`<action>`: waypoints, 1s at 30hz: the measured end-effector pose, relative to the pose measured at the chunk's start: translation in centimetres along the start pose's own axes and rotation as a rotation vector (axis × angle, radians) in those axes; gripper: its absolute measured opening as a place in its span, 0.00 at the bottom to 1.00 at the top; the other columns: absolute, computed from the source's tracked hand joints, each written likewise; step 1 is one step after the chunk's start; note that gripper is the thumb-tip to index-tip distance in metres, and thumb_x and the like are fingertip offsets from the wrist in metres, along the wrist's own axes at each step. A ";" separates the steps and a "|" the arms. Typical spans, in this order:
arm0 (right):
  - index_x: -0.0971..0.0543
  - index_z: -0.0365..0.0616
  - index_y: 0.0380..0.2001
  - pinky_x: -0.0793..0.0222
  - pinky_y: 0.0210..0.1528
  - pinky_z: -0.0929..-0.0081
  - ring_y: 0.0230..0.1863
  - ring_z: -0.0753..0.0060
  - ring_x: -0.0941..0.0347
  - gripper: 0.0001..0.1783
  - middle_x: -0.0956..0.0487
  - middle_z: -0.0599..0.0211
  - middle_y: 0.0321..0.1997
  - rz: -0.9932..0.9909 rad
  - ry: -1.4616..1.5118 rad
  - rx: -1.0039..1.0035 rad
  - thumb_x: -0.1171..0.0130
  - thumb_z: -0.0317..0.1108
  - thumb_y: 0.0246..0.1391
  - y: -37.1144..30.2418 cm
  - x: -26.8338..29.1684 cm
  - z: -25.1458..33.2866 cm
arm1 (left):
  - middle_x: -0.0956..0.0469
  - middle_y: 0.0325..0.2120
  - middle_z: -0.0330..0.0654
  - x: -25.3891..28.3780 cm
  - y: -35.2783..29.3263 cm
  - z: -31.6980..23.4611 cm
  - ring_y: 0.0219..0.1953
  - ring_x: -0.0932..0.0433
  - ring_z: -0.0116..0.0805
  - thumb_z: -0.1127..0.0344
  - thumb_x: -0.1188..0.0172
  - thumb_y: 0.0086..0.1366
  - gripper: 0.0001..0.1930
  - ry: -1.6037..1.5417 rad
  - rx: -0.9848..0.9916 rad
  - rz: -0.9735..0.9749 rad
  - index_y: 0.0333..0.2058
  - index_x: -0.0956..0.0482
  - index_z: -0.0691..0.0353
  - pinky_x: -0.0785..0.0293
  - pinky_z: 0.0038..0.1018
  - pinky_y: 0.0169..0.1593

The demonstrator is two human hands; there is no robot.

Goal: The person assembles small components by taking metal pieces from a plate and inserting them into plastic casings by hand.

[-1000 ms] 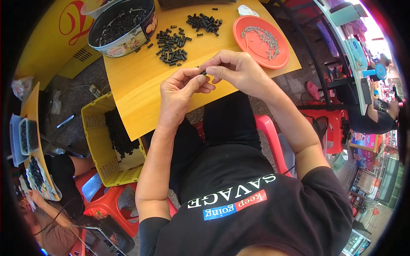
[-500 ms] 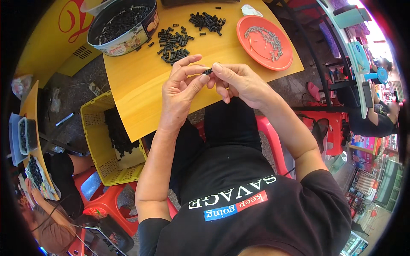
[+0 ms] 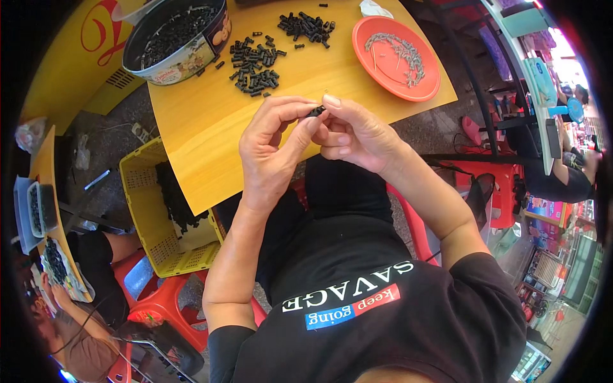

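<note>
Yellow table (image 3: pixel 198 121) runs out from me to 12 o'clock, yellow crate (image 3: pixel 143 198) at 8, beside it. Tub (image 3: pixel 172 75) w/ dark bits at 10, red plate (image 3: pixel 383 80) w/ grey bits (image 3: pixel 415 60) at 2. My L hand (image 3: pixel 265 143) pinches, thumb on index, other fingers now folded in; ½ sec ago they fanned up toward 12. My R hand (image 3: pixel 367 134) has fingers curled, thumb tip up toward 11, apparently off the pc. it was touching; can't tell if it grips anything. Prob. means L alone has the hold & R is btwn. touches. Vs. the earlier frame, view's shifted a bit; the near pile (image 3: pixel 246 57) at 10 and far pile (image 3: pixel 306 27) at 12 look unchanged. Smallest: the black pc. (image 3: pixel 317 111), in L fingertips, over table's near edge, so prob. same one, still in work.
</note>
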State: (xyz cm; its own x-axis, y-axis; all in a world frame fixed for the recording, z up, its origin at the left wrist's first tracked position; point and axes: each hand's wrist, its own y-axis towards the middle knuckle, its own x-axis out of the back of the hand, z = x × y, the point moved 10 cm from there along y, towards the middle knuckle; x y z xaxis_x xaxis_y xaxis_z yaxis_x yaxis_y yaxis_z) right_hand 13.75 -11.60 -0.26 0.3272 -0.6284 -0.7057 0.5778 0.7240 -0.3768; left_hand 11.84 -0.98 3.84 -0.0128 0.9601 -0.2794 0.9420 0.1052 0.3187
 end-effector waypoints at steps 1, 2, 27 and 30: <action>0.22 0.45 0.33 0.41 0.21 0.88 0.20 0.90 0.41 0.16 0.27 0.76 0.27 -0.003 0.003 -0.001 0.41 0.47 0.64 0.0 -0.1 -0.1 | 0.25 0.45 0.45 -0.2 -0.1 -0.4 0.47 0.23 0.29 0.79 0.38 0.64 0.09 -0.001 0.004 0.000 0.43 0.21 0.69 0.27 0.25 0.53; 0.22 0.44 0.32 0.42 0.21 0.88 0.20 0.90 0.42 0.17 0.27 0.75 0.26 0.028 0.061 -0.012 0.41 0.48 0.64 -0.1 -0.7 -0.3 | 0.25 0.45 0.45 -0.3 -0.2 -1.0 0.47 0.23 0.29 0.79 0.38 0.64 0.09 0.024 0.014 -0.015 0.43 0.21 0.69 0.27 0.25 0.53; 0.20 0.38 0.40 0.31 0.26 0.80 0.25 0.79 0.26 0.13 0.22 0.70 0.30 -0.073 -1.265 0.929 0.34 0.37 0.59 -5.9 -6.0 9.6 | 0.23 0.36 0.44 -0.7 -0.2 -5.6 0.37 0.23 0.36 0.73 0.31 0.59 0.07 0.405 -0.162 -0.009 0.36 0.19 0.65 0.28 0.28 0.43; 0.19 0.41 0.38 0.29 0.26 0.75 0.25 0.70 0.24 0.11 0.23 0.65 0.30 0.014 -1.580 1.077 0.33 0.35 0.56 -6.2 -8.1 9.6 | 0.23 0.35 0.44 -0.8 -0.1 -5.3 0.37 0.22 0.35 0.73 0.31 0.59 0.07 0.389 -0.128 0.002 0.35 0.19 0.66 0.28 0.27 0.43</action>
State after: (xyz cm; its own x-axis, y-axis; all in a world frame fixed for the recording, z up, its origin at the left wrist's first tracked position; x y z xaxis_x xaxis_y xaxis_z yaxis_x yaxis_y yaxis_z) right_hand 14.74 -13.71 13.55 0.2603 -0.7234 0.6394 0.5179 0.6636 0.5399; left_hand 9.95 -0.36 8.77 -0.1596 0.9842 0.0768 0.8930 0.1108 0.4363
